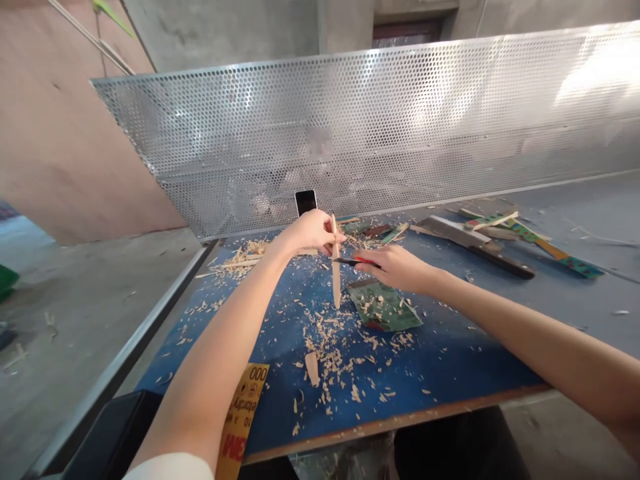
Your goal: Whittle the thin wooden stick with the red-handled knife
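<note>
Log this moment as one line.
left hand: holds stick | right hand: holds knife, blade at stick | table: shavings scattered | cleaver: on table, right

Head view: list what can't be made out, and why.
All in the head view:
Knife: handle end, hidden by the right hand.
Wooden strip: gripped part, hidden by the left hand.
Phone: lower end, behind that hand.
Yellow sheet: left side behind left forearm; bottom cut off by the frame edge.

The left arm (237,320) stretches far, the left hand (316,230) pinching, while the right arm (500,323) slants leftward, the right hand (395,268) curled in a grip slightly nearer.
</note>
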The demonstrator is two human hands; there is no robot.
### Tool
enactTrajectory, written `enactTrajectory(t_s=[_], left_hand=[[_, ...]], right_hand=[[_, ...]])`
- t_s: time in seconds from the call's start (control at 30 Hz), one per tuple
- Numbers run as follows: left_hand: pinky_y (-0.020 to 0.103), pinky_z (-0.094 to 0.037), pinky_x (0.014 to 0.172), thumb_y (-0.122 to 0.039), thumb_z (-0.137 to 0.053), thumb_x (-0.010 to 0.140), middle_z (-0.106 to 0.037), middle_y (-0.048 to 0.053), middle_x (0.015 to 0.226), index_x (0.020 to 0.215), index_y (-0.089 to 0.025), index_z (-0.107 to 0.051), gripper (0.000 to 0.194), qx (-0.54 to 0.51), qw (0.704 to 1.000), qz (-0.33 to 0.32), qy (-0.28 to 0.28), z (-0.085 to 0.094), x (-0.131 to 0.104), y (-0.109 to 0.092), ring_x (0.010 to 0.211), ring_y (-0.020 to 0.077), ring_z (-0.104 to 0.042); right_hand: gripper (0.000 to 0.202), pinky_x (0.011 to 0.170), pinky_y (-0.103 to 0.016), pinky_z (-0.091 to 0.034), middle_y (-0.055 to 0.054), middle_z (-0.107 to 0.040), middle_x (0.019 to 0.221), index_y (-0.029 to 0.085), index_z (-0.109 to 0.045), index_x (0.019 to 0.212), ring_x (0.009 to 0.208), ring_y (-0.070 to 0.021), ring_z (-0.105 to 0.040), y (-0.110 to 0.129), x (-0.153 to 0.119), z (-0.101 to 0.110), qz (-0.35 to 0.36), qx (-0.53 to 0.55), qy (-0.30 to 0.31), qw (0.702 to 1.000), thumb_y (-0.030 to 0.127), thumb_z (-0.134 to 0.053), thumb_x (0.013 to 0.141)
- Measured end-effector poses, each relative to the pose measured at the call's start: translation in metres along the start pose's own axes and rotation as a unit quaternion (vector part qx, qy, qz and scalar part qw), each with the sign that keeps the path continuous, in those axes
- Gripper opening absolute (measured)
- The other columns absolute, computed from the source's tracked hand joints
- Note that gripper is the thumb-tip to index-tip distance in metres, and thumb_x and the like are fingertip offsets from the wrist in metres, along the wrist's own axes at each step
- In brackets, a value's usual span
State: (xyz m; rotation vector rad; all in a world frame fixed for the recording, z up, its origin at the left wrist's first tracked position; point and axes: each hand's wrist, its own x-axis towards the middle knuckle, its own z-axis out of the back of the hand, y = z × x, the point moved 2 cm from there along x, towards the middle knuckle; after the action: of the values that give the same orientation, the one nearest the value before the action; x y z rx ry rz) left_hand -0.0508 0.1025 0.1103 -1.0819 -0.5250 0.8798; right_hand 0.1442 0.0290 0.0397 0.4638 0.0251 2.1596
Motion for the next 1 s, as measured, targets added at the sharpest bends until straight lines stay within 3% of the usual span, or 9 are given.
enactTrajectory(t_s=[0.1,0.23,0.4,0.67,0.83,0.9,1.0], left_hand=[[0.031,-0.054,0.052,-0.003,-0.084,0.069,-0.059,0.003,0.058,0.079,-0.017,-0.063,0.027,-0.078,0.997,0.013,0.005,-0.002,0.0,0.003,0.059,0.0221,-0.068],[0.029,-0.05,0.052,0.002,-0.079,0.072,-0.053,-0.001,0.06,0.09,-0.016,-0.062,0.031,-0.189,0.982,0.023,-0.004,-0.004,0.006,0.011,0.06,0.0209,-0.067],[0.028,-0.05,0.051,-0.009,-0.079,0.078,-0.053,-0.002,0.063,0.101,-0.018,-0.062,0.03,-0.193,0.979,0.014,-0.07,-0.003,0.011,0.019,0.063,0.0203,-0.067],[0.025,-0.05,0.049,-0.002,-0.081,0.07,-0.058,0.001,0.062,0.091,-0.015,-0.066,0.029,-0.119,0.993,-0.005,-0.005,-0.007,0.011,0.017,0.062,0.0208,-0.068],[0.026,-0.053,0.05,-0.003,-0.079,0.074,-0.061,0.002,0.064,0.094,-0.014,-0.066,0.026,-0.141,0.989,0.027,-0.047,-0.006,0.008,0.014,0.063,0.0209,-0.071],[0.027,-0.055,0.051,-0.004,-0.08,0.074,-0.062,0.002,0.065,0.091,-0.014,-0.066,0.025,-0.115,0.992,0.031,-0.038,-0.006,0.005,0.009,0.063,0.0211,-0.072],[0.028,-0.057,0.055,-0.009,-0.082,0.075,-0.065,0.003,0.065,0.086,-0.014,-0.063,0.022,-0.053,0.998,0.001,0.014,-0.007,0.002,0.003,0.062,0.0196,-0.072]], right_hand=[[0.042,0.062,-0.03,-0.032,-0.003,-0.067,0.073,0.022,-0.064,0.118,0.064,-0.0184,-0.058,0.0,-0.009,-0.007,-0.011,-0.014,0.012,1.0,0.05,-0.036,0.106],[0.045,0.061,-0.031,-0.033,-0.005,-0.067,0.072,0.021,-0.068,0.103,0.064,-0.0193,-0.059,-0.003,-0.013,-0.008,-0.031,-0.047,-0.004,0.998,0.052,-0.034,0.106],[0.052,0.06,-0.033,-0.032,-0.007,-0.067,0.07,0.021,-0.069,0.1,0.062,-0.0203,-0.059,0.0,-0.012,-0.012,-0.058,-0.106,-0.013,0.993,0.057,-0.032,0.105],[0.049,0.061,-0.033,-0.034,-0.005,-0.068,0.071,0.021,-0.068,0.094,0.062,-0.0187,-0.06,0.002,-0.012,-0.019,-0.079,-0.035,-0.002,0.996,0.051,-0.033,0.108],[0.053,0.06,-0.031,-0.033,-0.003,-0.064,0.066,0.022,-0.069,0.083,0.055,-0.0152,-0.054,0.018,-0.018,-0.023,-0.018,-0.013,0.097,0.995,0.057,-0.036,0.106],[0.05,0.06,-0.031,-0.032,-0.003,-0.066,0.068,0.023,-0.07,0.087,0.057,-0.0154,-0.055,0.025,-0.019,-0.015,0.006,-0.034,0.07,0.997,0.058,-0.039,0.105],[0.054,0.062,-0.031,-0.031,-0.005,-0.066,0.069,0.021,-0.071,0.095,0.062,-0.0174,-0.057,0.025,-0.018,0.003,-0.019,-0.064,-0.025,0.997,0.056,-0.032,0.106]])
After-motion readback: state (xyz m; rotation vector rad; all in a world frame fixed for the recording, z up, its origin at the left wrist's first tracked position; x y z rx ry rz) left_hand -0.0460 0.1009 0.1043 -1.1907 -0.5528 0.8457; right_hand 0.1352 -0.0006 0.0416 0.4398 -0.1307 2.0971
